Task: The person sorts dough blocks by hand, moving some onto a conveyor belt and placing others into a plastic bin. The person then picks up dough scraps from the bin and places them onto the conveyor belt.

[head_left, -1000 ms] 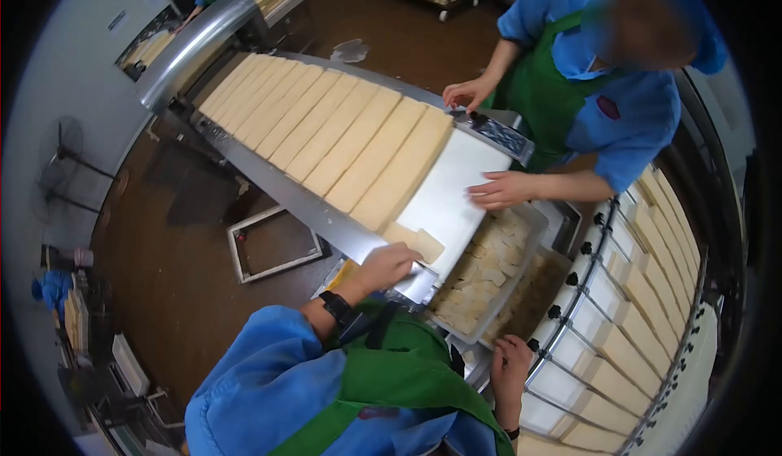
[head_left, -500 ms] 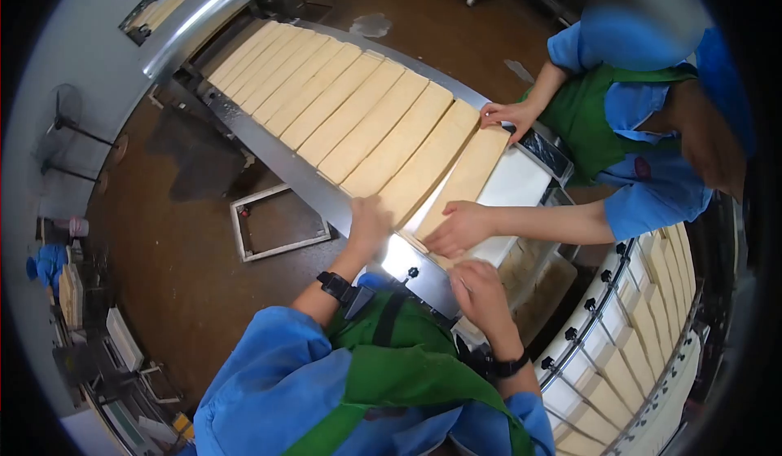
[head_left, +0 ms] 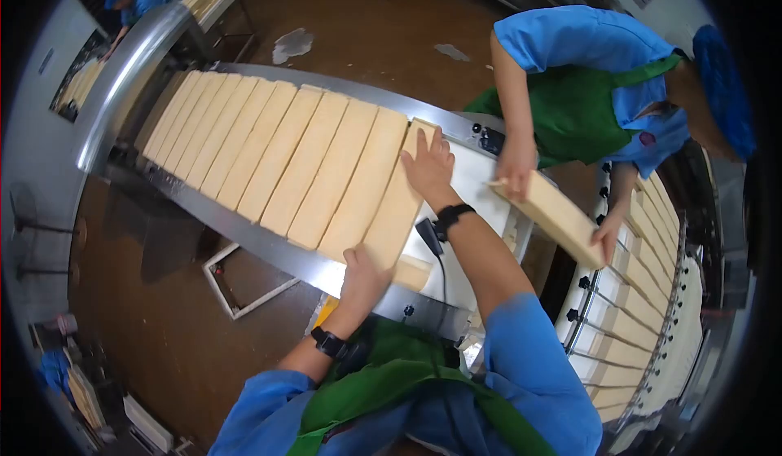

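Note:
Pale, flat dough-like slabs (head_left: 300,163) lie side by side on a metal-edged conveyor. My left hand (head_left: 364,283) is at the near end of the last slab (head_left: 397,203), fingers curled against its edge. At the far end of that same slab my right hand (head_left: 428,159) rests with fingers spread on its top. A short pale piece (head_left: 412,273) lies on the white surface beside my left hand. To the right, a co-worker's two hands hold another slab (head_left: 562,218) off the conveyor, tilted down to the right.
The co-worker (head_left: 578,89) in a green apron stands across on the right. A curved rack (head_left: 627,326) with black knobs carries more slabs. A metal hood (head_left: 134,81) arches over the conveyor's far end. A white frame (head_left: 244,281) is on the floor at left.
My right hand has moved from the near edge to the last slab's far end. The co-worker has lifted a slab off the conveyor towards the rack. The view has shifted.

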`<action>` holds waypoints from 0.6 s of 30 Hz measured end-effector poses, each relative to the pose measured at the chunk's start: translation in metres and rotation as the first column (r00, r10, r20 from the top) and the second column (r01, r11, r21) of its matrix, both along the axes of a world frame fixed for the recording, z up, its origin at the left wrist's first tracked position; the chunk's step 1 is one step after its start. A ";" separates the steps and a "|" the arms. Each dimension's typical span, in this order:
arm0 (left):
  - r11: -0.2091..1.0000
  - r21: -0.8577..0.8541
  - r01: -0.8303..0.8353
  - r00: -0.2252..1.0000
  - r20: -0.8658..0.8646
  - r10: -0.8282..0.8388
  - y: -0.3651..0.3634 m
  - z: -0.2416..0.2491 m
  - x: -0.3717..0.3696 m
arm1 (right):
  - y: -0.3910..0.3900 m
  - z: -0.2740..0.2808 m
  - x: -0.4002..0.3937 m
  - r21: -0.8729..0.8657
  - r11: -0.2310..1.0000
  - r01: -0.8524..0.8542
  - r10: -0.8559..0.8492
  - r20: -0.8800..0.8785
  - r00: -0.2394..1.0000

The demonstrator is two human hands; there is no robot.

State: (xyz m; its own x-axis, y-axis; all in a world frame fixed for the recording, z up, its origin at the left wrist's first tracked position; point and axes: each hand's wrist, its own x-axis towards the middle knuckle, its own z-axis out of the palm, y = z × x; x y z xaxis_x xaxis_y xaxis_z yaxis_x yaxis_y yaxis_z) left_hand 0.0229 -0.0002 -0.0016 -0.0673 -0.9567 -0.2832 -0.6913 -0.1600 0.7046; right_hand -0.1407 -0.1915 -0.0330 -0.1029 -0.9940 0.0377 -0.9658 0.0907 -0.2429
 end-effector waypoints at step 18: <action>0.878 -0.154 0.454 0.887 0.174 -0.428 -0.035 -0.007 -0.039 | 0.080 0.056 -0.132 0.255 0.696 0.672 -0.715 0.153 0.683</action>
State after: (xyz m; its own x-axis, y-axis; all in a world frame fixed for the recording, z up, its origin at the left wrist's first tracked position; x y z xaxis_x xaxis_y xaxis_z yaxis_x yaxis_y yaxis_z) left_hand -0.0160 -0.0347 -0.0086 -0.4693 -0.8718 -0.1402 -0.7470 0.3073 0.5896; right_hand -0.2728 -0.1117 0.0230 -0.7487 -0.6207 -0.2328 -0.5283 0.7707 -0.3562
